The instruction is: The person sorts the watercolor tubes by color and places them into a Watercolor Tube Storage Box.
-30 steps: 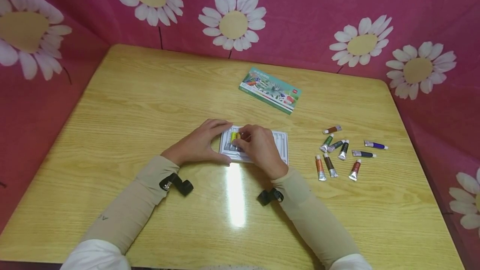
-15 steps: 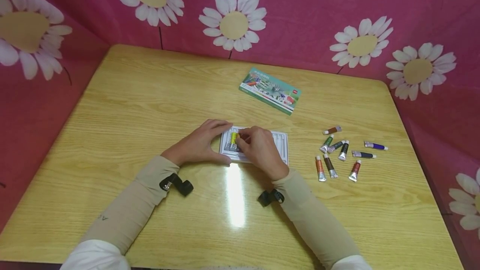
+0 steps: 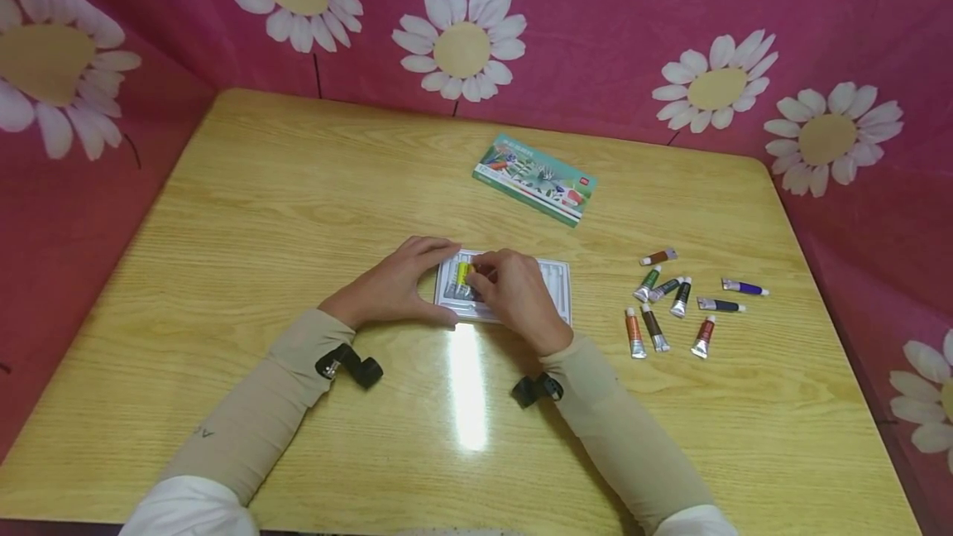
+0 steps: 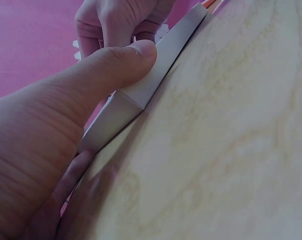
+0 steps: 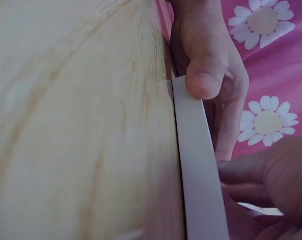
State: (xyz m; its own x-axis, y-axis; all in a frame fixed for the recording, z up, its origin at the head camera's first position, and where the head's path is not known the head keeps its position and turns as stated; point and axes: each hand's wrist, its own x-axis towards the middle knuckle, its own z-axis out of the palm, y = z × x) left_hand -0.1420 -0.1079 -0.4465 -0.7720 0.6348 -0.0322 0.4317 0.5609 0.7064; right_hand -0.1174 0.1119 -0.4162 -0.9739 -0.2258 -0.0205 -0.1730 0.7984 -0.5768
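A white plastic tray with moulded slots lies on the table in front of me. My left hand spans its left end, thumb on the near side and fingers at the far corner; the left wrist view shows the thumb against the tray's side wall. A yellow paint tube rests in the left part of the tray, with a silvery tube beside it. My right hand reaches over the tray with curled fingers, pinching another paint tube just right of the yellow one. The fingers mostly hide that tube.
To the right, several paint tubes lie loose, among them an orange tube, a red tube and a purple tube. Behind the tray lies a green printed box. A pink flowered cloth surrounds the wooden table.
The right fingertips have shifted slightly over the tray, and the orange-yellow tube beside the yellow one is now more covered. The left hand and the tray stay where they were.
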